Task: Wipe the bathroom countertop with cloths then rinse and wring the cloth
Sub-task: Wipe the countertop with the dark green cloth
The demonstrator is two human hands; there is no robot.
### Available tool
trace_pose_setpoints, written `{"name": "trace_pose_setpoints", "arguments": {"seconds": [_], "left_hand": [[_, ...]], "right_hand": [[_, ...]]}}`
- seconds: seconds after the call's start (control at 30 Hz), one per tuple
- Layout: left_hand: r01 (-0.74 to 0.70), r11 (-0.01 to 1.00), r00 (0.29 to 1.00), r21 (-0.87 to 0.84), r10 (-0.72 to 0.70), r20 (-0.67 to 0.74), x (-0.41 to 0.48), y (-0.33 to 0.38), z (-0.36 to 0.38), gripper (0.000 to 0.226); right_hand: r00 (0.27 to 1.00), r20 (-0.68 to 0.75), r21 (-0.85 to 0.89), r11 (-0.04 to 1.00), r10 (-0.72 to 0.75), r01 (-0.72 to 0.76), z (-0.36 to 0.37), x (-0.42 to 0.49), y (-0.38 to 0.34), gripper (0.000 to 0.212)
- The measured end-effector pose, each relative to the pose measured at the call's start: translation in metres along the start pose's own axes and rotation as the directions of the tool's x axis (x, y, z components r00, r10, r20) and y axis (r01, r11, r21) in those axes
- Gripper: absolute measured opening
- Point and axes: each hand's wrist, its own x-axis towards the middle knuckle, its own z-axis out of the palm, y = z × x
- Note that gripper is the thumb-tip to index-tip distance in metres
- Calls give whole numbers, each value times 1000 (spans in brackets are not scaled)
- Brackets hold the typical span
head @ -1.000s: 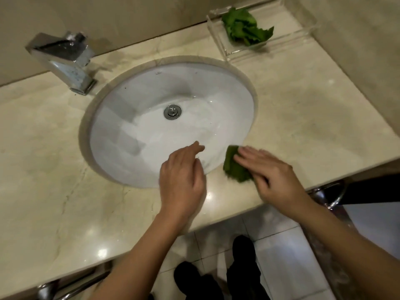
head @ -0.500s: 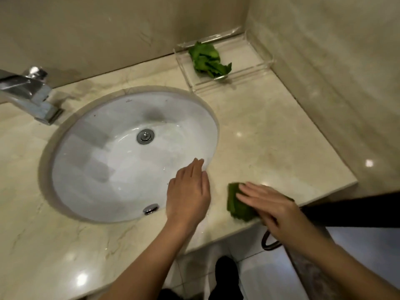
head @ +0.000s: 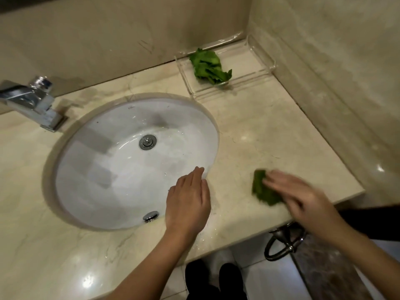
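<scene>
head view. step, as judged: wiping. right hand point(head: 296, 195), lower right, blurred, fingers flat, pressing green cloth point(head: 263, 189) onto tabletop point(head: 270, 137) near its front edge. left hand point(head: 188, 200), lower centre, fingers straight, holding nothing, at sink point(head: 108, 169) rim. next calls for: carrying the cloth to faucet point(head: 32, 100), upper left, then wringing with both hands.
</scene>
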Motion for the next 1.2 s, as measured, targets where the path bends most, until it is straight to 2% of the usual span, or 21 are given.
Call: {"name": "trace_pose_setpoints", "arguments": {"seconds": [0.07, 0.1, 0.17, 0.23, 0.3, 0.4, 0.47, 0.53, 0.6, 0.67, 0.73, 0.83, 0.9, 0.93, 0.97, 1.03, 1.1, 1.17, 1.2], "left_hand": [[-36, 999, 999, -2, 36, 12, 7, -3, -2, 54], [-27, 1000, 1000, -11, 27, 3, 7, -4, -3, 53], [-13, 1000, 1000, -26, 13, -2, 6, -3, -5, 51], [3, 999, 1000, -47, -3, -3, 2, -2, -5, 49], [22, 996, 1000, -81, -24, -20, 1, -4, -6, 46], [-13, 992, 997, -126, 4, -71, 2, -5, -5, 45], [-57, 984, 989, -171, 33, -143, 3, -4, -6, 46], [-94, 971, 975, -218, 46, -217, 10, 4, -7, 49], [-125, 960, 970, -250, 66, -233, 22, 17, -9, 50], [-186, 952, 970, -245, 138, -200, 41, 32, -9, 50], [-258, 948, 960, -188, 229, -163, 67, 46, -5, 49], [-295, 946, 953, -134, 282, -111, 97, 61, 5, 52], [-301, 946, 953, -118, 293, -80, 104, 65, 11, 54], [-305, 946, 952, -109, 298, -76, 105, 67, 13, 54], [-306, 946, 951, -105, 299, -74, 104, 67, 13, 54], [-301, 947, 953, -113, 295, -66, 102, 66, 10, 54], [-307, 946, 951, -108, 302, -58, 102, 66, 8, 54], [-306, 947, 952, -95, 301, -63, 102, 67, 9, 54], [-302, 949, 953, -95, 296, -70, 103, 67, 9, 54]], "right_hand": [[969, -191, 13, 988, 155, -156, -4, 31, 9, 57], [951, -227, 33, 978, 209, -207, 3, 45, 4, 55], [963, -186, 48, 981, 196, -190, 20, 52, -13, 56], [998, -48, 28, 999, 38, -36, 33, 27, -25, 60], [999, 24, 19, 1000, -25, 25, 26, -4, -26, 60], [991, -98, 0, 996, 93, -94, -8, -4, 2, 62], [942, -248, 17, 973, 226, -229, -16, 22, 20, 58], [899, -309, 47, 949, 311, -312, -6, 48, 18, 54], [942, -232, 52, 970, 242, -237, 10, 49, 4, 55], [990, -86, 27, 993, 113, -111, 18, 20, -5, 57], [997, -30, 23, 997, 73, -73, 4, -12, -5, 57], [962, -190, -16, 979, 194, -201, -28, -6, 20, 60], [885, -338, 10, 941, 320, -337, -28, 27, 34, 57], [862, -362, 32, 929, 354, -368, -22, 42, 31, 55], [873, -337, 41, 932, 351, -359, -13, 47, 24, 54], [947, -211, 8, 969, 242, -246, 4, 29, 11, 54], [981, -123, -20, 988, 148, -151, 2, -6, 5, 51], [971, -166, -18, 984, 173, -178, -16, -15, 16, 52], [946, -235, -24, 972, 223, -235, -23, -5, 23, 55]]}}
